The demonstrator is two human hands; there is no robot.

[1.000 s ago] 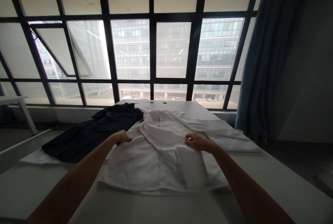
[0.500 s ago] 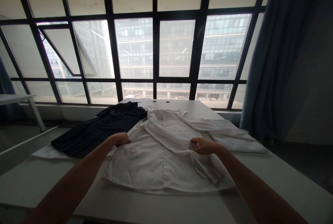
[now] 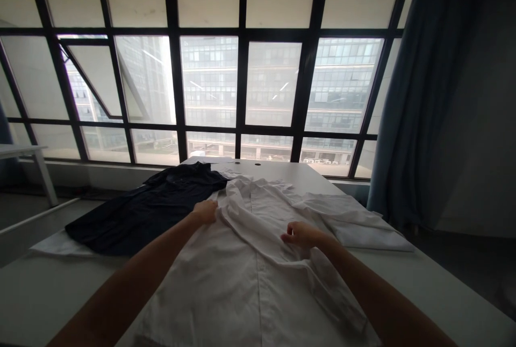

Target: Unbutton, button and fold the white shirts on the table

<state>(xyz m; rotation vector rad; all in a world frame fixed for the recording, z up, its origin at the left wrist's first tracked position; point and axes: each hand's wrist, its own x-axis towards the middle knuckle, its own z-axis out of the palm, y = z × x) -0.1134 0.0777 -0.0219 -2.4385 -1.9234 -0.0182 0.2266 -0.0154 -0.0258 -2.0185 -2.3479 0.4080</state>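
Note:
A white long-sleeved shirt (image 3: 226, 288) lies spread out before me, its front placket running down the middle and a sleeve (image 3: 258, 239) slanting across it. My left hand (image 3: 206, 211) is closed on the shirt's left side edge, near a dark navy garment (image 3: 149, 210). Over the right part of the shirt, beside the slanting sleeve, is my right hand (image 3: 301, 234). Its fingers are curled in and seem to grip the white cloth, though the fingertips are partly hidden. The shirt's lower edge reaches the bottom of the view.
Beneath the clothes is a white table (image 3: 435, 288). More white cloth (image 3: 366, 228) lies at the right, and another white piece (image 3: 60, 245) shows under the navy garment. Behind stand large windows and a blue curtain (image 3: 399, 137). A second white table (image 3: 20, 150) is at far left.
The shirt's lower part has come closer to me and its hem is down at the bottom of the view. My left hand has shifted up and right along the edge; my right hand slightly left.

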